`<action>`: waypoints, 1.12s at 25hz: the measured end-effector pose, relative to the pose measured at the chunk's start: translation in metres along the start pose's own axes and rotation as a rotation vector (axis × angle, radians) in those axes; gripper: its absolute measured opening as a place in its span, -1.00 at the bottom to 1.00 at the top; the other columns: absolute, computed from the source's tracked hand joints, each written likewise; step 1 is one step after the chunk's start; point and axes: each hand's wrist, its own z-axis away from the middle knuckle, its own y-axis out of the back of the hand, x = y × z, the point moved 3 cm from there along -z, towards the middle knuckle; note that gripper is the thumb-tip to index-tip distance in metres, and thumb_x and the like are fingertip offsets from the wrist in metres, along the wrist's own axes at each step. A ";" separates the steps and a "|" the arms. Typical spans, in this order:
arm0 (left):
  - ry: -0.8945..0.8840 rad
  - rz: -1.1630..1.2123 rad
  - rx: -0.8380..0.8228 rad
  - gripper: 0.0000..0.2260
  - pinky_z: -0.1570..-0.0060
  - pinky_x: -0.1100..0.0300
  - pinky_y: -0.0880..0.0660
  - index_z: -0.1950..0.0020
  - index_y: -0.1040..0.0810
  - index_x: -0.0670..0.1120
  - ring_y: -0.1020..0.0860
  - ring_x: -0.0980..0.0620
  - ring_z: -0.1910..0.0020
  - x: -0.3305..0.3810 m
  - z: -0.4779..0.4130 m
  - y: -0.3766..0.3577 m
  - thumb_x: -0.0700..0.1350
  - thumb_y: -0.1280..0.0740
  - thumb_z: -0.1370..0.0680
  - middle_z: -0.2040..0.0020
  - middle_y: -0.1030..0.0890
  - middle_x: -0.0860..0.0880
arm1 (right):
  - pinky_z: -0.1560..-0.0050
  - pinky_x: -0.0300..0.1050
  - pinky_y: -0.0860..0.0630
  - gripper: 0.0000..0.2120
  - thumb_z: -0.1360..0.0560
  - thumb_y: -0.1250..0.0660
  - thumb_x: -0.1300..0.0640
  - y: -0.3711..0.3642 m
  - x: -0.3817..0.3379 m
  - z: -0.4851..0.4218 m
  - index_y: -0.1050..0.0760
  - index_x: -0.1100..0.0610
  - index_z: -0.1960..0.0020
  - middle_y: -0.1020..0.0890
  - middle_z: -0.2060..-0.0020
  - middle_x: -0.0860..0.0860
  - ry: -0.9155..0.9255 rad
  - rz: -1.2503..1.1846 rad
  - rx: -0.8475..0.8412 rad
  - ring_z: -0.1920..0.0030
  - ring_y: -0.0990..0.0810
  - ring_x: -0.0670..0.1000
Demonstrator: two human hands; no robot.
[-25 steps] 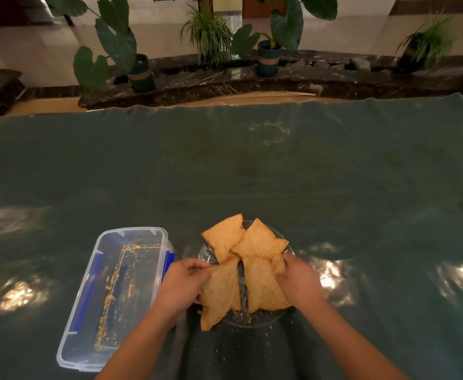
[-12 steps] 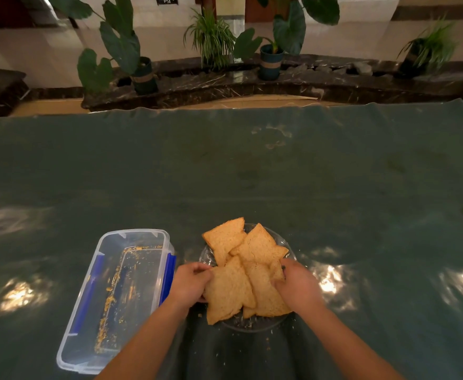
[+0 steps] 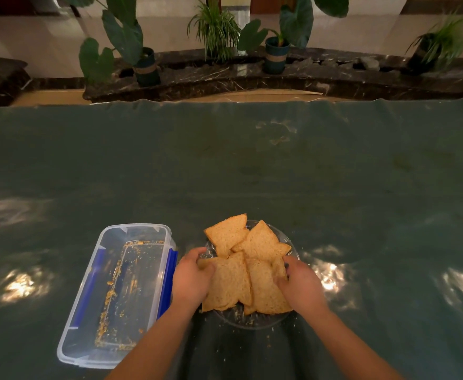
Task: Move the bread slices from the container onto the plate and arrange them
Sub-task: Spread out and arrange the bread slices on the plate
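Observation:
Several brown bread slices (image 3: 252, 259) lie overlapping on a clear glass plate (image 3: 252, 322) near the table's front edge. My left hand (image 3: 190, 278) grips the left edge of the near-left slice (image 3: 229, 283). On the other side, my right hand (image 3: 300, 286) holds the right edge of the near-right slice (image 3: 266, 289). The clear plastic container (image 3: 87, 349) with blue clips stands left of the plate and holds only crumbs.
A dark green glossy cloth (image 3: 252, 174) covers the table, with crumbs scattered in front of the plate. Beyond the far edge runs a dark marble ledge (image 3: 225, 78) with potted plants (image 3: 142, 61).
Both hands have pushed the two near slices together, closing the gap between them. The near-left slice has shifted farther onto the plate.

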 end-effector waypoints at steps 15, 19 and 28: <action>-0.119 -0.109 0.072 -0.50 -0.17 0.09 -0.43 -0.49 -0.30 -0.06 -0.44 -0.08 -0.31 0.027 -0.026 0.000 -0.09 -0.31 -0.56 -0.38 -0.42 -0.12 | 0.07 -0.08 -0.50 -0.71 -0.53 -0.29 0.08 0.024 -0.004 -0.024 -0.50 0.09 -0.24 -0.56 -0.11 0.05 0.005 -0.054 0.116 0.01 -0.61 0.10; -0.113 -0.216 0.001 -0.60 -0.21 0.05 -0.45 -0.44 -0.40 -0.09 -0.50 -0.08 -0.28 0.037 -0.056 -0.006 -0.09 -0.24 -0.60 -0.38 -0.47 -0.11 | 0.05 -0.06 -0.51 -0.68 -0.58 -0.21 0.07 0.026 -0.016 -0.047 -0.46 0.07 -0.32 -0.48 -0.23 0.00 0.051 0.103 0.036 -0.10 -0.59 0.09; -0.070 -0.169 0.080 -0.80 0.12 0.23 -0.46 -0.14 -0.66 -0.06 -0.58 0.07 0.09 0.016 -0.054 -0.003 -0.13 -0.36 -0.54 -0.11 -0.64 -0.05 | 0.07 -0.15 -0.54 -0.66 -0.43 -0.31 0.32 0.022 -0.004 -0.046 -0.59 0.04 -0.13 -0.52 0.00 0.01 0.199 0.195 -0.057 -0.01 -0.57 0.05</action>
